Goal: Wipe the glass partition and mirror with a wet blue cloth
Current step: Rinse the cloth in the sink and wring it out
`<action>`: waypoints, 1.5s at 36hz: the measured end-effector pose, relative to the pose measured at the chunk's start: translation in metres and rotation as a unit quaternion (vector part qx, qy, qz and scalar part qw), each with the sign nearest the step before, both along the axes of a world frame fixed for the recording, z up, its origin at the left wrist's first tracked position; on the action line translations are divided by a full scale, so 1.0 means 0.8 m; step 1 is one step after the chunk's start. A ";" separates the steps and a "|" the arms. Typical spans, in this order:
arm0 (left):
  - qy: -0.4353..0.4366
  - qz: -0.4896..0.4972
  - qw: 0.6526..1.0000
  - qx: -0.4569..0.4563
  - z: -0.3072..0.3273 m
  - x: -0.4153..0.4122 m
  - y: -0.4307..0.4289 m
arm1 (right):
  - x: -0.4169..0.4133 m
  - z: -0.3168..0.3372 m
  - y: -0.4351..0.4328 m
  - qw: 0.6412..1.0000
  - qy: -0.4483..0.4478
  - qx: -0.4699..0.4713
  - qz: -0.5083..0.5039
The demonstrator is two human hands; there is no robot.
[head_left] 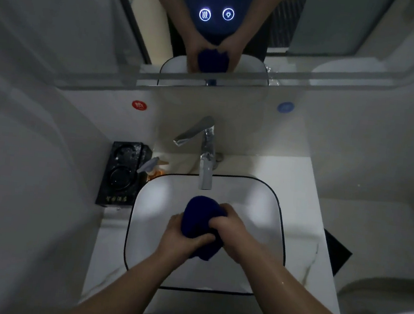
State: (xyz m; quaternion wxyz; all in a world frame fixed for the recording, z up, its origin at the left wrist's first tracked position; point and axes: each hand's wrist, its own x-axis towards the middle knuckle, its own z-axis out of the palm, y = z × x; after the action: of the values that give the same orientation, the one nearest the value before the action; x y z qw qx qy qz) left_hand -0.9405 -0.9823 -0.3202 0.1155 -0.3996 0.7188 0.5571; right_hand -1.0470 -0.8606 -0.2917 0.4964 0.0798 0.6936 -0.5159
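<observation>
Dim bathroom, white tabletop (299, 192) with a basin (253, 213) set toward its front edge under the tap (206, 162). Your left hand (182, 236) and right hand (231, 228) are both curled tight round the bunched blue cloth (201, 215), held over the basin just in front of the spout.

Whether water is running cannot be told. The mirror (342, 25) hangs above the tabletop's back edge; the glass partition cannot be picked out with certainty.

Risks noted:
- Under-wrung cloth would drip across the tabletop and likely streak the mirror.
- Lit touch buttons (205, 15) sit in the mirror; a wet pass could trigger them.
- Soap bottle (155, 168) at the basin's back left corner may be knocked when you lift away.
- Poor light will hide smears.
</observation>
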 end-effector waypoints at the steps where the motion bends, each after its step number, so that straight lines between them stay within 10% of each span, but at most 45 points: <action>1: 0.013 0.027 0.999 0.011 -0.005 -0.002 0.005 | 0.004 -0.002 0.004 0.999 -0.025 -0.024 -0.029; 6: 0.055 0.111 0.964 0.237 -0.016 -0.008 0.011 | 0.014 -0.024 0.020 0.969 -0.127 -0.113 -0.177; 13: -0.021 0.144 0.918 0.368 -0.007 -0.005 0.016 | 0.001 -0.020 0.031 0.994 0.109 0.026 0.001; 20: -0.034 0.254 0.844 0.471 -0.003 -0.015 0.037 | 0.027 -0.006 0.022 0.995 0.073 0.024 0.066; 28: -0.043 0.330 0.804 0.493 -0.006 -0.006 0.047 | 0.047 -0.037 0.040 0.972 0.079 -0.047 0.218; 33: -0.049 0.332 0.811 0.479 -0.008 -0.002 0.039 | 0.048 -0.025 0.060 0.981 0.176 -0.009 0.079; 54: -0.114 0.297 0.815 0.485 0.001 0.016 -0.012 | 0.036 -0.052 0.068 0.784 0.479 0.097 0.383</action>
State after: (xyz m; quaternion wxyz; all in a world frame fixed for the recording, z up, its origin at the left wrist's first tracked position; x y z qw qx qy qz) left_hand -0.9275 -0.9922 -0.3190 0.2043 -0.5462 0.1836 0.7913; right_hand -1.0184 -0.8063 -0.3330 0.2466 -0.4026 0.8619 -0.1850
